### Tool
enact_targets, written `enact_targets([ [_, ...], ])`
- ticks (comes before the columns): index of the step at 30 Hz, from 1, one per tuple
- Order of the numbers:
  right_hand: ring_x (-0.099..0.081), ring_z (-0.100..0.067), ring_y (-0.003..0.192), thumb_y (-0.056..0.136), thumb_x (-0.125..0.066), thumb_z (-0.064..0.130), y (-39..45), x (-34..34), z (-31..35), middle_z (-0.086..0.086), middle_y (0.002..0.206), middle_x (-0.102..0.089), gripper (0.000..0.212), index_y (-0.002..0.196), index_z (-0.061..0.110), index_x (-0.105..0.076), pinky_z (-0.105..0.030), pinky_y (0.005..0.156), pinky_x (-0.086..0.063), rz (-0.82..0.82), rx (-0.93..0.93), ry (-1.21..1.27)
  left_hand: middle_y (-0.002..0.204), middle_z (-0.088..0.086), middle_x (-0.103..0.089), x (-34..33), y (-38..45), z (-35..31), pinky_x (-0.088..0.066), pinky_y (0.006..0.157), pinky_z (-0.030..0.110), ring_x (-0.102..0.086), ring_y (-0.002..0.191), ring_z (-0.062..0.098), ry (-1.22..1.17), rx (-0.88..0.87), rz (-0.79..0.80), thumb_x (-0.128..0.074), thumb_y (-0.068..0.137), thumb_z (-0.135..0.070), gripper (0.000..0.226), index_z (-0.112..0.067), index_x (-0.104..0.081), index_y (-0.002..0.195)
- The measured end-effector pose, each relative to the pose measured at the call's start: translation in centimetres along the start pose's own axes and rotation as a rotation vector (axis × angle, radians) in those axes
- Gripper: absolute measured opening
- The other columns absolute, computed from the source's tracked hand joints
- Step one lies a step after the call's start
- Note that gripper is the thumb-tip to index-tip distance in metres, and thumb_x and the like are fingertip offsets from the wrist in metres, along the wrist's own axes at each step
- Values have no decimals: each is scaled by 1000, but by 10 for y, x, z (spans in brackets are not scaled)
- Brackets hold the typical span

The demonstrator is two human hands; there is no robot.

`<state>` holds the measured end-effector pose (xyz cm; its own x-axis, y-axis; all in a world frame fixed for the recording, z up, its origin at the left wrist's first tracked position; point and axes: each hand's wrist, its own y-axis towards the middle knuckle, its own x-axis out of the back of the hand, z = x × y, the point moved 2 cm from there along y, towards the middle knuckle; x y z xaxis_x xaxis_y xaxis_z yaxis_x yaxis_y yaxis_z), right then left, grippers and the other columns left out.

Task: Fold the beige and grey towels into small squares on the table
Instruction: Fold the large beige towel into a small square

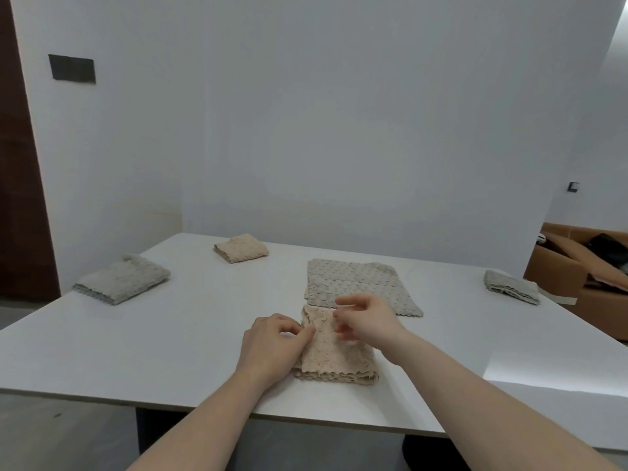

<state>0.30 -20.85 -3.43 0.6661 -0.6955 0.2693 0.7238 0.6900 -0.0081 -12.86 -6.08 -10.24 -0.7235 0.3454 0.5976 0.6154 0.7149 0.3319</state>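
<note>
Beige towel (334, 351) lies near-centre on the tabletop (136, 334); left hand (272, 345) pinches its left edge to steady it, right hand (365, 322) pinches the far edge, likely for folding over.

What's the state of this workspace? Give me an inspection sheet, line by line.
Surface: white table, bare around the towels.
Job's things: beige towel mid-fold at the near edge; flat grey towel behind it; folded beige towel; folded grey towels at left and right.
Clutter: nothing seen.
Grippers: left hand and right hand pinch the beige towel's far edge.
Cables: nothing seen.
Surroundings: white wall, cardboard box at right.
</note>
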Motion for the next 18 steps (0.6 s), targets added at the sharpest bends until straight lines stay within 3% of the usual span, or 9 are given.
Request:
enact_targets([
  [3,-67,-5,93,94,-63,21,-7,17,-16,14,112,-69,25,117,29,-70,-35,88,-58,-184,256,-482,93,-30,-65,-1,0,2,-48,96,37,-59,103,2,31,-9,-11,-63,80,-63,31,-37,-73,67],
  [5,-56,-6,118,96,-60,32,-12,20,-30,15,131,-60,36,132,31,-63,-29,106,-44,-132,326,-664,92,-26,-63,-2,1,4,-47,93,35,-58,101,4,59,-11,-31,-66,84,-59,34,-32,-71,64],
  [8,-30,-10,147,99,-51,43,-13,17,-53,11,159,-35,56,152,29,-43,-32,122,-24,-34,302,-752,93,-23,-61,-3,1,5,-45,91,34,-56,98,7,106,-16,-36,-67,85,-57,36,-30,-68,63],
  [13,-10,-6,154,104,-28,54,-14,10,-79,16,168,-9,62,161,33,-17,-46,127,-5,33,210,-862,93,-18,-57,-3,-1,1,-45,90,36,-55,96,11,103,-15,-69,-69,84,-53,37,-24,-61,62],
  [16,-6,-6,155,103,-22,57,-12,7,-82,17,168,-4,64,162,34,-10,-48,126,2,43,192,-897,117,-21,-49,-1,-6,-4,-41,102,36,-48,114,6,35,-83,-111,-62,90,-53,16,-37,-61,94],
  [18,-4,-8,155,102,-21,58,-11,6,-82,17,168,-1,65,162,34,-8,-51,125,4,45,178,-933,144,-26,-35,-4,-10,-7,-30,114,33,-33,136,1,68,-229,-33,-51,95,-51,34,-45,-51,129],
])
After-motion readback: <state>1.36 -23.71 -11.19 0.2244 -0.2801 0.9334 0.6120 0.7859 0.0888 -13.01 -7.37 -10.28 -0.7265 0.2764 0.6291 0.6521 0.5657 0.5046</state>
